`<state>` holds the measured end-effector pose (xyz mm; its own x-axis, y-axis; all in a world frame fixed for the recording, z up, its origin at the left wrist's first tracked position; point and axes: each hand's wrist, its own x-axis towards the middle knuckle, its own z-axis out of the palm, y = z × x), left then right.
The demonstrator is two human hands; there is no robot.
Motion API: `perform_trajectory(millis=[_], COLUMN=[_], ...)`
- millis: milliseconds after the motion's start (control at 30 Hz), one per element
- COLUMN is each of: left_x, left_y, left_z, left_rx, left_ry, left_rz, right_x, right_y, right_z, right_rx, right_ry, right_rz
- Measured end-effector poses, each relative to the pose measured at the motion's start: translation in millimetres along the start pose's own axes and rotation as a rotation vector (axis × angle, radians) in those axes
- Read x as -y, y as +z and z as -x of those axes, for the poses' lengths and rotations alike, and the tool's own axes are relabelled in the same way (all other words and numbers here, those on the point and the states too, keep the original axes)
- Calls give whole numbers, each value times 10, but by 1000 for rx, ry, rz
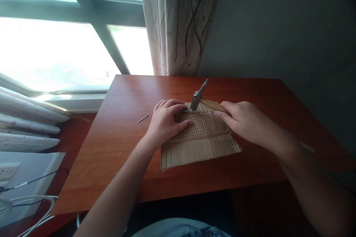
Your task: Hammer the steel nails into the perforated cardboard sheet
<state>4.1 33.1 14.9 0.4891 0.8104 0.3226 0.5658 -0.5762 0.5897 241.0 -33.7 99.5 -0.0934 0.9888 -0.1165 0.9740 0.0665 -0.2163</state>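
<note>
My right hand (244, 120) is wrapped round the wooden handle of a hammer (213, 104). The hammer's metal head is low over the far part of a piece of brown cardboard (200, 152); whether it touches cannot be told. A tan perforated sheet (204, 126), covered in rows of small holes, lies on the cardboard. My left hand (168, 120) rests on the sheet's left side with thumb and fingers apart. By its index fingertip is a small greyish row of something too small to make out. Left of this hand, a thin metal rod (142, 119) lies loose.
Everything lies on a reddish-brown wooden table (116, 155). A light-wood stick end (308, 147) shows beyond my right forearm. A window and a patterned curtain (183, 22) stand behind, with a grey wall at right. Cables (41, 207) and a wall socket are at lower left.
</note>
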Motion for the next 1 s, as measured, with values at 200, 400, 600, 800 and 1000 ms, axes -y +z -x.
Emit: perform_trajectory(millis=[200, 400, 600, 800, 1000], left_x=[15, 18, -18, 90, 354], left_y=[10, 3, -55, -228, -465], left_z=[4, 7, 5, 2, 184], left_rx=[-5, -4, -94, -359, -469], left_ry=[14, 22, 40, -15, -207], left_rz=[-7, 3, 51, 131, -39], right_x=[-5, -33, -225, -392, -457], right_y=[22, 19, 92, 227, 322], right_z=[18, 75, 163, 87, 96], right_rx=[-9, -109, -470, -785, -872], right_ry=[-6, -34, 47, -12, -8], right_rz=[-35, -157, -464, -1182, -1219])
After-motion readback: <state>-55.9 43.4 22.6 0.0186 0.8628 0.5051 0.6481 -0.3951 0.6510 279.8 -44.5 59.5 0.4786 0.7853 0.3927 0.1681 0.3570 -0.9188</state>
